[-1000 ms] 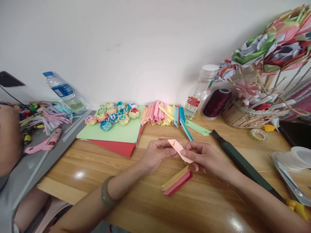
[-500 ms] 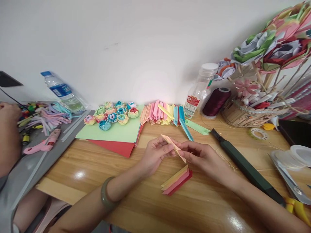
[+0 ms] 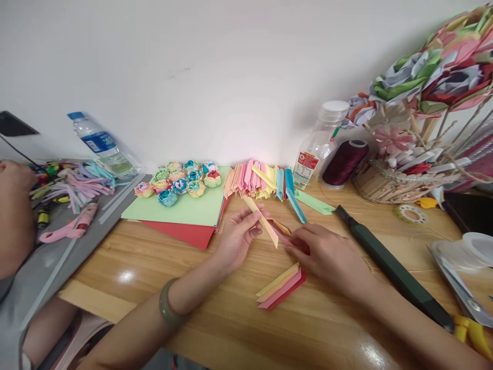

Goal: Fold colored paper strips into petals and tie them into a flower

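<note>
My left hand (image 3: 239,232) pinches a long folded strip of pale yellow-orange paper (image 3: 265,223) that slants down to the right. My right hand (image 3: 321,252) has its fingers closed on folded pink and yellow paper (image 3: 280,228), just right of that strip; its far end goes behind the strip. On the wood below the hands lie folded yellow, pink and red strips (image 3: 283,287), side by side. Beyond the hands a row of folded strips (image 3: 252,180) in orange, pink, yellow and blue stands near the wall.
Several small paper flowers (image 3: 179,186) rest on green sheets (image 3: 154,211) at left. A dark green tool (image 3: 393,267), purple thread (image 3: 344,164), a clear bottle (image 3: 313,149) and a flower basket (image 3: 400,180) are at right. Another person's arm (image 3: 15,221) shows far left.
The pinched strip and the other folded paper now show apart, one in each hand. My left hand has shifted slightly left; my right hand has turned, its back now more visible.
</note>
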